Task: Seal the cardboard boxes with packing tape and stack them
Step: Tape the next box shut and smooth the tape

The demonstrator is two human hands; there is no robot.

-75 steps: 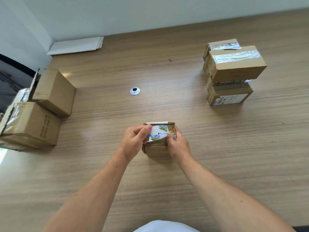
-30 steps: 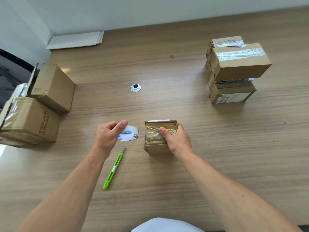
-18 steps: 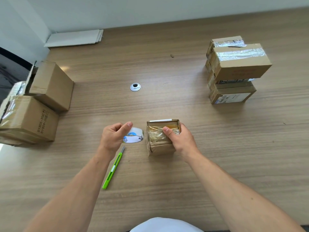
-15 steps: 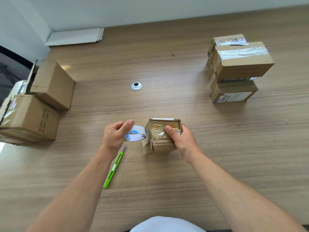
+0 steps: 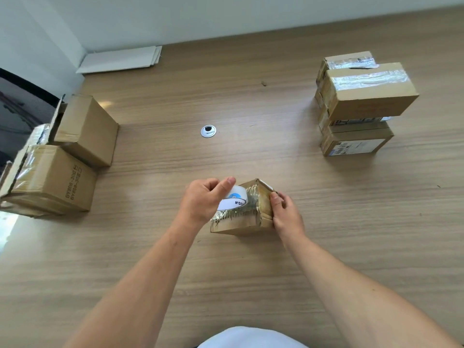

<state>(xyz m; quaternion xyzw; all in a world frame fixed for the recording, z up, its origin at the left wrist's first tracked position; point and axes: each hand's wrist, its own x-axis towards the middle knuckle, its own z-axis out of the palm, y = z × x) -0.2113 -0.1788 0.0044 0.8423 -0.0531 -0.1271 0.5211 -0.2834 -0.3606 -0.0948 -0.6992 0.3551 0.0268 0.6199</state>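
A small cardboard box (image 5: 244, 219) sits tilted on the wooden table (image 5: 251, 272) in front of me, with clear tape on its near faces. My left hand (image 5: 203, 200) grips a white roll of packing tape (image 5: 234, 200) and holds it against the box's left upper side. My right hand (image 5: 286, 214) grips the box's right edge, thumb on top. A stack of taped boxes (image 5: 361, 101) stands at the far right. The green knife seen earlier is hidden.
Two larger boxes (image 5: 62, 156) stand at the left table edge, one with a loose flap. A round cable grommet (image 5: 208, 131) sits in the table's middle. Flat white sheets (image 5: 120, 59) lie by the back wall.
My left hand brought the tape roll from the table onto the box. My right hand turned and tipped the box, shifting from its top to its right edge. The green knife is no longer visible.
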